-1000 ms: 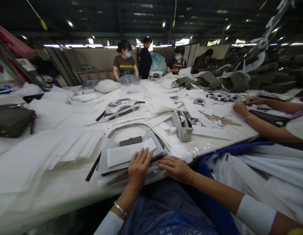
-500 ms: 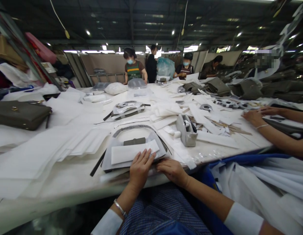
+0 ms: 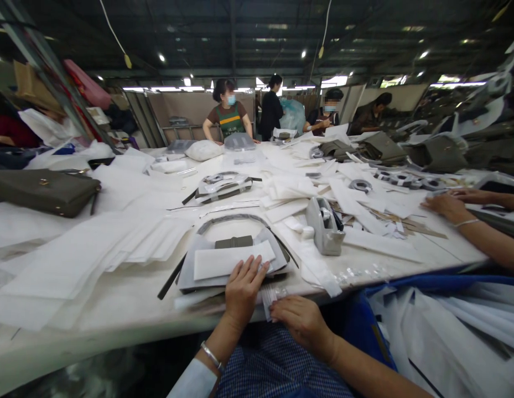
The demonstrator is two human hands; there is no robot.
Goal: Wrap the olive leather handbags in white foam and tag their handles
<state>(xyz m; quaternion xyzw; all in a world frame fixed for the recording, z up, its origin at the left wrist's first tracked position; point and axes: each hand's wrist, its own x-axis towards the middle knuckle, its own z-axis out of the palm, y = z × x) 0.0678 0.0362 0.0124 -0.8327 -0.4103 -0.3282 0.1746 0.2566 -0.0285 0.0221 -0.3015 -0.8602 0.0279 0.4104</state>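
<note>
My left hand (image 3: 242, 290) lies flat, fingers spread, on a wrapped grey bag (image 3: 235, 260) at the table's near edge. A white foam sheet (image 3: 232, 262) lies on the bag under my fingertips. The bag's curved handle (image 3: 234, 220) arches behind it. My right hand (image 3: 300, 319) is just off the table edge, fingers pinched on a small white strip (image 3: 268, 298) that sticks up beside my left hand.
A grey tape dispenser (image 3: 325, 226) stands right of the bag. White sheets (image 3: 94, 249) cover the left of the table, and a dark bag (image 3: 43, 191) lies far left. Another person's hand (image 3: 445, 205) works at the right. Several people stand at the far end.
My right hand has drawn back from the bag's right side toward me and now pinches a white strip. My left hand has stayed on the bag. The view has shifted left.
</note>
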